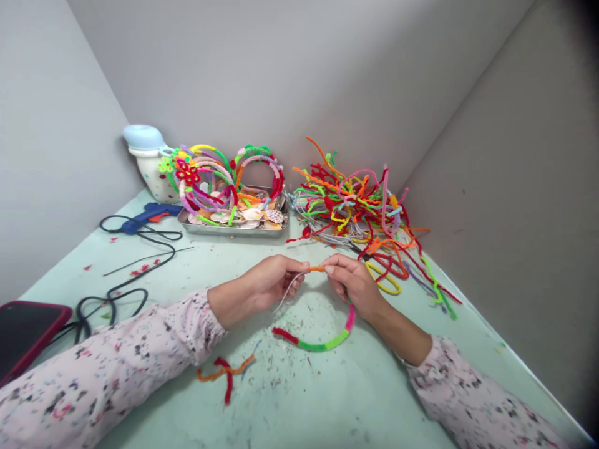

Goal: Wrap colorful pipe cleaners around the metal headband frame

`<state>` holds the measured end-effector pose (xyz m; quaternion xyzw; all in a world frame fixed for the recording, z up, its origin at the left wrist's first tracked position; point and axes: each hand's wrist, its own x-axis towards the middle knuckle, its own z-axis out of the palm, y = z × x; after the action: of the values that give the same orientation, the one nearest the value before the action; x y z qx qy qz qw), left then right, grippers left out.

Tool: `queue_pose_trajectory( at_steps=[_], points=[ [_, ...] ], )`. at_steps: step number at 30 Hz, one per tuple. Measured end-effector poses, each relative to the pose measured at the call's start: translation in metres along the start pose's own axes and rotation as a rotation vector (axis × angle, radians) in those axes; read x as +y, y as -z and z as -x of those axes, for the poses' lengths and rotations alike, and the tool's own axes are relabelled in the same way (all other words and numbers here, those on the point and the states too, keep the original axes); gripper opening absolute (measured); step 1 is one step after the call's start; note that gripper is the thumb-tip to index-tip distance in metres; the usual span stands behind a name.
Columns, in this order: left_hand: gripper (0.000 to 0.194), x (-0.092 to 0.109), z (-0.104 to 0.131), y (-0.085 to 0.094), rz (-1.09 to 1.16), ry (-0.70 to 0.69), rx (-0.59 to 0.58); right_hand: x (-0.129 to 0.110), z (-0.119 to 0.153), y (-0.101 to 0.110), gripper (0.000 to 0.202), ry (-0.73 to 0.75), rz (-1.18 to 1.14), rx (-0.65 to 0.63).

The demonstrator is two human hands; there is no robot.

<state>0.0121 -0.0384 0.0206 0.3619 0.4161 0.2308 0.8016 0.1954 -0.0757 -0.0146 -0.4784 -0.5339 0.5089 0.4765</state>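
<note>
"Pinching noted where?"
"Left hand (pixel 266 288) pinches the band (pixel 312 347) where bare grey wire (pixel 286 294) meets orange fuzz; right hand (pixel 354 284) pinches the orange wrap. The band curves over the counter (pixel 374 393), plush red, green, pink."
"Containers?"
"Shallow metal tray (pixel 234 231): pale seashells (pixel 253 214), fuzzy hoops (pixel 206 178) standing among them."

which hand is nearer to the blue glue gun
Left. The left hand is to the right of the blue glue gun and nearer the camera; the right hand is farther right.
</note>
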Motion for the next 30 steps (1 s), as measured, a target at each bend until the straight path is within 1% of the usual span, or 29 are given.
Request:
queue_pose_trajectory(
  at_steps=[5,8,10,12,15,17,18,20,23,30],
  points=[
    [0.016,0.003,0.001,0.001,-0.014,0.047,-0.024,0.0,0.0,0.0,0.016,0.001,0.01,-0.015],
    [0.019,0.005,0.002,0.002,-0.104,-0.005,-0.02,-0.001,-0.001,0.0,0.017,-0.001,0.005,-0.011],
    [0.022,0.007,0.001,0.003,-0.204,-0.094,0.018,-0.001,-0.001,0.0,0.017,-0.005,-0.008,0.0],
    [0.025,0.007,0.0,0.003,-0.338,-0.224,0.117,-0.001,-0.001,0.0,0.017,-0.012,-0.015,0.009],
    [0.021,0.007,0.002,0.001,-0.595,-0.504,0.334,0.0,-0.001,0.0,0.018,-0.022,-0.018,0.018],
    [0.017,0.006,0.005,-0.001,-0.79,-0.699,0.434,0.001,-0.001,0.0,0.018,-0.026,-0.015,0.025],
    [0.015,0.006,0.008,-0.002,-0.885,-0.783,0.455,0.002,-0.001,0.0,0.018,-0.026,-0.013,0.028],
    [0.014,0.004,0.012,-0.004,-1.043,-0.9,0.457,0.002,-0.002,0.0,0.018,-0.026,-0.014,0.029],
    [0.015,-0.002,0.015,-0.005,-1.196,-0.992,0.442,0.003,-0.002,0.0,0.019,-0.021,-0.021,0.028],
    [0.017,-0.012,0.011,-0.002,-1.384,-1.097,0.472,0.003,-0.002,0.0,0.019,-0.028,-0.023,0.042]
  ],
)
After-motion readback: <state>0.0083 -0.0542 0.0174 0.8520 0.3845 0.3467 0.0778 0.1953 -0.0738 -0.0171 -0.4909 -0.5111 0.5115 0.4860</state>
